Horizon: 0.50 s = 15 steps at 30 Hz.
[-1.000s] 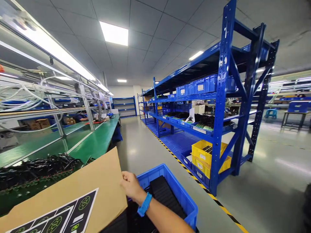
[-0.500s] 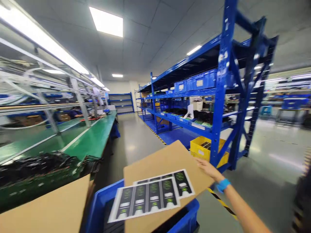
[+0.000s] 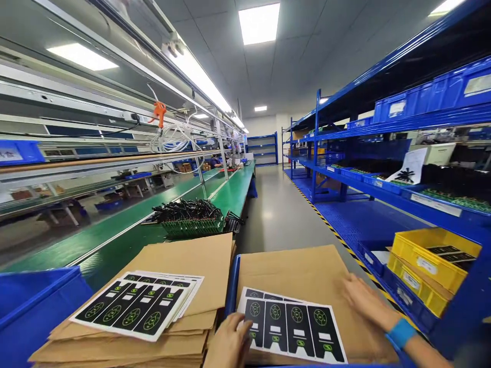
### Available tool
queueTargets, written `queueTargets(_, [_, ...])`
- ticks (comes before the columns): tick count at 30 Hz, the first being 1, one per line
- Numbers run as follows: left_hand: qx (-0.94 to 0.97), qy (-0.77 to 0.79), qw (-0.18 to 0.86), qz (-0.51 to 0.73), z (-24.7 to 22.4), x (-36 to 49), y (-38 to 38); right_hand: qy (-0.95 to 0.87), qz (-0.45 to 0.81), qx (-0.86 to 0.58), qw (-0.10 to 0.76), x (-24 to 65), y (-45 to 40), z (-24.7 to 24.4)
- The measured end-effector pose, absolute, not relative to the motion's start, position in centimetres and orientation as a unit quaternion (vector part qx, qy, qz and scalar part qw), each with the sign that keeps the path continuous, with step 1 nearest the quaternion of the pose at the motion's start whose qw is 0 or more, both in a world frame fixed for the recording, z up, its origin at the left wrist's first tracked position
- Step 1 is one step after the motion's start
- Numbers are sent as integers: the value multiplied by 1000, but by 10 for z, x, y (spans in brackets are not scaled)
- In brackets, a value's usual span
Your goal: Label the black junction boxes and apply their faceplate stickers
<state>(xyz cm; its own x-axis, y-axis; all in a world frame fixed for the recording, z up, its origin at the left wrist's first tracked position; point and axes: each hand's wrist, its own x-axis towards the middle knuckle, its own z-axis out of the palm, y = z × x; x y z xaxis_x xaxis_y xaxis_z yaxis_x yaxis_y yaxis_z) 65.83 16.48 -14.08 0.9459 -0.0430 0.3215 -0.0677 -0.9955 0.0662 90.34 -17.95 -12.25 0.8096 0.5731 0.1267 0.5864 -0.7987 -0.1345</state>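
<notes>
Printed sheets (image 3: 297, 329): black panels with green rings, white borders; at least two, overlapping, face up on the near part of a cardboard sheet (image 3: 291, 266). The cardboard lies over a blue crate (image 3: 232, 283), its rim showing at the left and near edges; it likely gives the sheets a flat, firm bed.

Left hand (image 3: 226, 341): fingers bent and close together at the left edge of the printed sheets, probably to square or steady them; whether they pinch the paper, cannot tell.

Right hand (image 3: 368, 302): fingers extended and blurred, over the cardboard's right side, perhaps to keep it level; grip on the edge, cannot tell. Blue wristband (image 3: 401, 332) on that wrist.

Cardboard stack (image 3: 192, 255): left of the crate, apparently on the green desk (image 3: 149, 235). More printed sheets (image 3: 134, 306) rest on top, fanned a little, presumably within easy reach.

Blue bin (image 3: 38, 301): far left, beside the stack.

Green circuit boards (image 3: 192, 227) with black cables: beyond the stack, boards upright in a row, cables uppermost, perhaps to spare them crushing.

Yellow bins (image 3: 425, 266): right, stacked low in the blue rack (image 3: 316, 138), behind striped floor tape.
</notes>
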Motion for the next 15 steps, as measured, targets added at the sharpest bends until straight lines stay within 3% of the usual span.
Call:
queueTargets(4, [992,28,126,-1,-161,676,144,-399,38,-911,98,896,-140,-108])
queueTargets(7, [986,51,146,-57,-155,697,135,-429,95,-892,105,894,-112,-119])
queueTargets(12, [983,76,107,-130,-129,727,125,-460,203,-862,61,902,-87,-147])
queueTargets(15, [976,90,86,-178,-137,734,126,-468,247,-847,45,905,-85,-149])
